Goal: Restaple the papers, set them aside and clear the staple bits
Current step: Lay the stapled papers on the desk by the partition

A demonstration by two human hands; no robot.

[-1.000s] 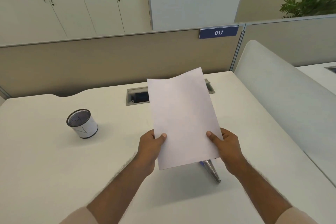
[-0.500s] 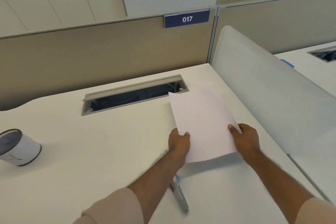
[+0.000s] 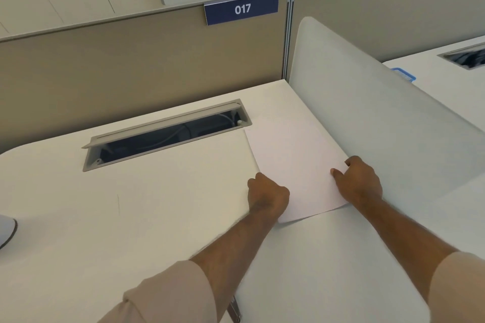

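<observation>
The white papers (image 3: 294, 165) lie almost flat on the white desk (image 3: 131, 217) at its far right, beside the curved side screen. My left hand (image 3: 267, 195) grips their left edge with curled fingers. My right hand (image 3: 359, 181) pinches their right edge, thumb on top. The near edge of the sheets still curls slightly off the desk. A metal stapler (image 3: 235, 309) shows only as a small piece under my left forearm at the bottom. No staple bits are visible.
An open cable tray (image 3: 165, 136) is sunk into the desk left of the papers. A round tin (image 3: 6, 231) sits at the left edge. The curved grey screen (image 3: 380, 113) borders the right; a beige partition marked 017 (image 3: 241, 9) stands behind.
Both hands carried the papers from upright in front of me forward and right, then lowered them onto the desk by the screen. My view followed right, so the tin slid to the left edge.
</observation>
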